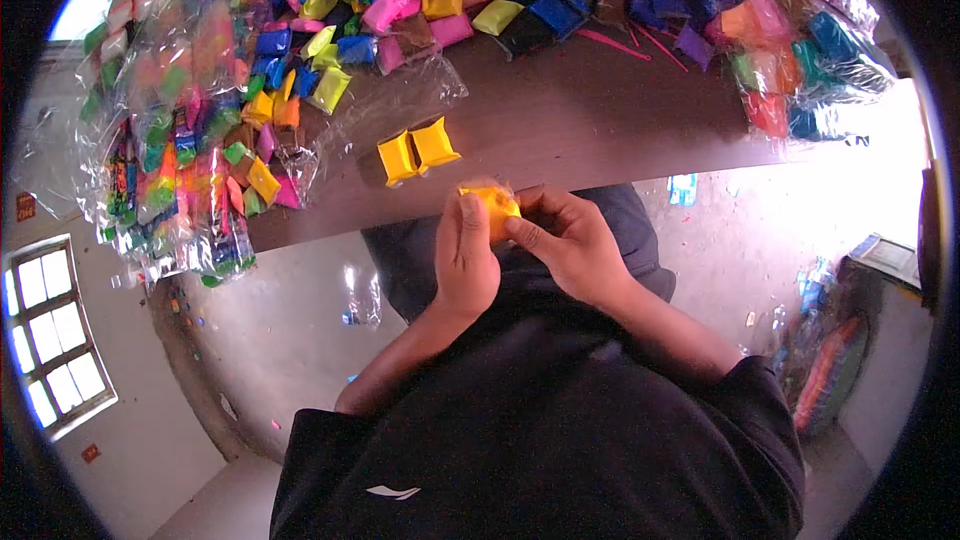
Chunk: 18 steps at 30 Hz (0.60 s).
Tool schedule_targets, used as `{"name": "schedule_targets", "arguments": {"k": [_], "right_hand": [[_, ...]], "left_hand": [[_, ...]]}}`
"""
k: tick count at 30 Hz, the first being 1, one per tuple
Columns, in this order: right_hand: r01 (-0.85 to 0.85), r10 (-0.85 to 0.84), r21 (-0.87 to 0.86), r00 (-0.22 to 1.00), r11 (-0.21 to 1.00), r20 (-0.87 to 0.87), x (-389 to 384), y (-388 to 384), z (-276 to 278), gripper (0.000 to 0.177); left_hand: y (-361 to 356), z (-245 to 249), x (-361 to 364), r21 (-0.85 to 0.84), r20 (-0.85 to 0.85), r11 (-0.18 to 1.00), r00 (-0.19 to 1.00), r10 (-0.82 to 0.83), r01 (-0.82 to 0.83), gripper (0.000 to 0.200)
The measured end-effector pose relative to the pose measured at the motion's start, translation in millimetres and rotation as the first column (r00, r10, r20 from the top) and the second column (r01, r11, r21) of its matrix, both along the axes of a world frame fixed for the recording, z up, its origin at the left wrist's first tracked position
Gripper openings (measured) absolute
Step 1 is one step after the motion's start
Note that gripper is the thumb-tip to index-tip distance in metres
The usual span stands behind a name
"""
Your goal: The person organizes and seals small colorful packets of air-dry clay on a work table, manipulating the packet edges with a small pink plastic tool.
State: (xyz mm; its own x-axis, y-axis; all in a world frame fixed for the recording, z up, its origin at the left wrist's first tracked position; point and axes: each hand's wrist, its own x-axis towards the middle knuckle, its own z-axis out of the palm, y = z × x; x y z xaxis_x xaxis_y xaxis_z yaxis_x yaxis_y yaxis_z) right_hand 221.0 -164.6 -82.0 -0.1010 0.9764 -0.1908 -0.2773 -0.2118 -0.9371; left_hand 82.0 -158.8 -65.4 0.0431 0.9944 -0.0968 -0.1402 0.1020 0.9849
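Between both hands is a small yellow-orange packet (499, 223) in clear film, held just off the table's front edge. My left hand (468, 258) is closed on its left side, with the thumb along the packet. From the other side, the thumb and fingers of my right hand (578, 242) pinch it. The hands cover part of the packet, and its top edge looks slightly blurred. On the table, just beyond my left hand, lie two more yellow packets, a left one (396, 159) and a right one (436, 144), side by side and touching.
Small coloured packets (420, 15) are heaped along the far side of the brown table (600, 120). Clear plastic bags of packets stand at the left (185, 160) and right (770, 50). Pink sticks (615, 45) lie near the heap. Litter (682, 190) is on the floor.
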Motion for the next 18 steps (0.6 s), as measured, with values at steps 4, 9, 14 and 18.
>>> {"name": "schedule_targets", "arguments": {"k": [4,9,14,18], "right_hand": [[-0.005,0.004,0.01,0.995,1.0,0.099,1.5,-0.4,2.3,0.018],[0.047,-0.053,0.056,0.991,0.997,0.12,4.1,2.7,-6.2,0.013],[0.045,-0.116,0.199,0.925,0.979,0.363,7.7,3.0,0.1,0.013],[-0.085,0.056,0.059,0.921,0.995,0.386,15.2,3.1,13.6,0.013]], "left_hand": [[-0.5,4.0,3.8,0.086,-0.15,0.995,0.988,-0.037,0.05,0.031],[2.6,4.7,1.3,-0.017,-0.042,0.996,0.995,-0.086,0.086,0.031],[1.3,9.9,-1.6,-0.034,-0.051,0.993,0.992,-0.112,0.11,0.027],[0.8,6.6,-1.8,-0.04,0.004,0.999,1.0,-0.019,0.019,0.02]]}}
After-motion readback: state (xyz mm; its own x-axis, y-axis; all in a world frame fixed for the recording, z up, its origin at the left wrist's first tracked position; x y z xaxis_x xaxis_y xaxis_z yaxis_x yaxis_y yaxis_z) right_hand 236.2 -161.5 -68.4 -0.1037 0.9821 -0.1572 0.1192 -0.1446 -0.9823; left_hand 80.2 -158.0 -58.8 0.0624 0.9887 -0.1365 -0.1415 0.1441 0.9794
